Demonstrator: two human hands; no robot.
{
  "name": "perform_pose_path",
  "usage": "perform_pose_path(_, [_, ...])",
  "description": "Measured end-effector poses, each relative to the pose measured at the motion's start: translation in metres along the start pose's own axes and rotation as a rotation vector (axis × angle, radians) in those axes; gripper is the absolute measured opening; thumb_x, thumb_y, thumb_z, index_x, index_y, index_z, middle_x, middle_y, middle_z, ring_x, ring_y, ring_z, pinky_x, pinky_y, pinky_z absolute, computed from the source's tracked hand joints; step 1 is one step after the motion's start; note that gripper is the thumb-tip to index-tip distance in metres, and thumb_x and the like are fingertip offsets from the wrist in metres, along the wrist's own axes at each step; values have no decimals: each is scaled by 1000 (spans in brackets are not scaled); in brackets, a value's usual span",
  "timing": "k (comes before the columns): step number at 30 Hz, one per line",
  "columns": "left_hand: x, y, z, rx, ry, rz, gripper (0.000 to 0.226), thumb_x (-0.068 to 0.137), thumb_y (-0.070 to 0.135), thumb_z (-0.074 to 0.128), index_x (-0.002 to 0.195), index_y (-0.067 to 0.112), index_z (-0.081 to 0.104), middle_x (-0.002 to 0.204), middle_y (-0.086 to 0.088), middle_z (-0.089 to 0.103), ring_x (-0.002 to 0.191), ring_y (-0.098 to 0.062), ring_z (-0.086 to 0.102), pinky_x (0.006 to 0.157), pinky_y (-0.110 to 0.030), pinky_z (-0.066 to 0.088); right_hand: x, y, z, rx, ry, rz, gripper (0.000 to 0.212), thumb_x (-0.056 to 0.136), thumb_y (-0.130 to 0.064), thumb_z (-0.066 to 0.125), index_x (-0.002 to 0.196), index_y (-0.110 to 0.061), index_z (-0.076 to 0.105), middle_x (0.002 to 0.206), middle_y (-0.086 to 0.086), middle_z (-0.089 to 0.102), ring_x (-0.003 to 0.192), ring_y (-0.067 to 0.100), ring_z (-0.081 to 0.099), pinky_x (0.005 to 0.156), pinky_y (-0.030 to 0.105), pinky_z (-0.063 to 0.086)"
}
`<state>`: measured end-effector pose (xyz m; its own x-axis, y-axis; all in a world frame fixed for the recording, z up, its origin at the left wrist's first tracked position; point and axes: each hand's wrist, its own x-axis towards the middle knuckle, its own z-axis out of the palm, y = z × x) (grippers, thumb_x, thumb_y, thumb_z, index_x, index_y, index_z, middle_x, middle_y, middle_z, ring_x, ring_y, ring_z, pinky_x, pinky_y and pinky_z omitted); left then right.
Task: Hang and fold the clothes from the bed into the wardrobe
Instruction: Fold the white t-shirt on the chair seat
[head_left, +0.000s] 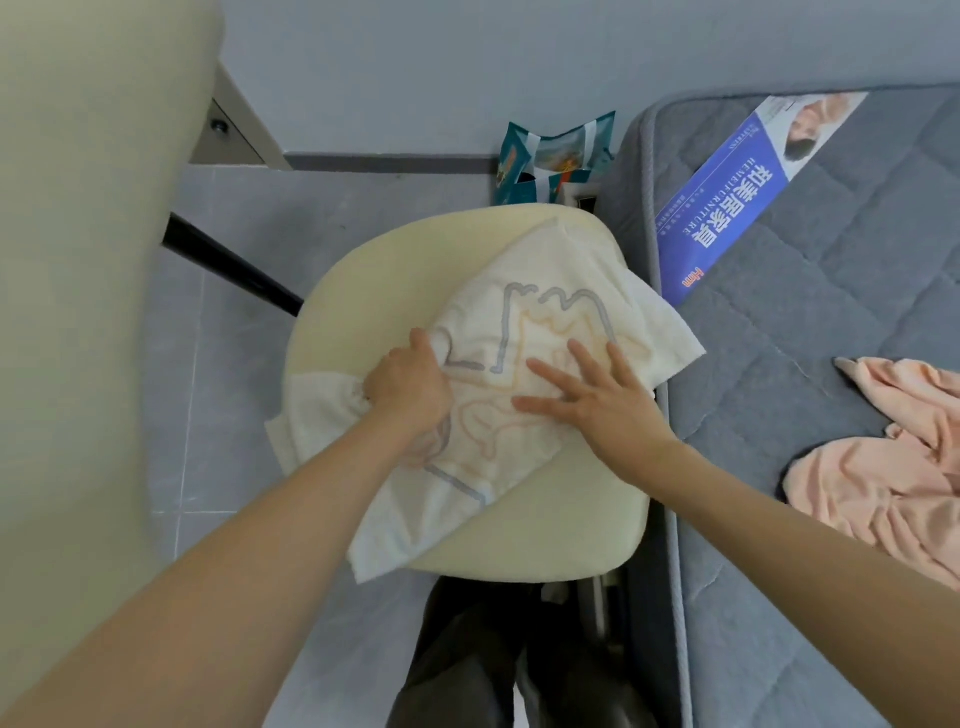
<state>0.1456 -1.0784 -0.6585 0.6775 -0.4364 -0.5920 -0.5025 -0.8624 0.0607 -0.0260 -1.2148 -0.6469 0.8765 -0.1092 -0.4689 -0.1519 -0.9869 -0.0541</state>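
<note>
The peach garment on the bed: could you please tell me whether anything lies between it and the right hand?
Nothing visible does: only bare mattress separates the peach garment from the right hand, which presses flat on the white shirt.

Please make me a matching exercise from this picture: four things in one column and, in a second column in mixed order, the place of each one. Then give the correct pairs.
Things
1. white T-shirt
2. peach garment
3. blue label
4. teal bag

Places
A. on the floor, by the wall
B. crumpled on the mattress, at the right
C. spread on the cream chair seat, under the left hand and right hand
D. lying flat on the mattress, near its corner

Pairs: 1-C, 2-B, 3-D, 4-A
</note>
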Motion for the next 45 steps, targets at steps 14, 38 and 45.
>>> perform_pose_path(14, [-37, -8, 25, -1069, -231, -348, 84, 51, 60, 78, 112, 5, 60, 109, -6, 68, 94, -21, 66, 80, -33, 54, -7, -16, 7, 1147, 214, 1039, 74, 82, -34, 72, 139, -11, 31, 143, 14, 31, 132, 37, 29, 104, 46, 32])
perform_pose_path(38, [-74, -34, -40, -758, -90, 302, 85, 71, 16, 83, 143, 26, 40, 140, 8, 44, 125, -6, 40, 96, -18, 32, -56, 16, -42, 1469, 192, 416, 70, 62, 0, 85, 120, -33, 63, 115, 0, 67, 97, 12, 62, 91, 22, 51])
perform_pose_path(45, [-122, -52, -54, -216, 275, 427, 20, 87, 26, 67, 83, 10, 56, 84, 4, 41, 68, -18, 47, 51, -22, 26, -93, -7, -63, 838, 297, 389, 33, 70, -17, 84, 101, -21, 75, 98, 1, 69, 88, 12, 61, 82, 13, 43])
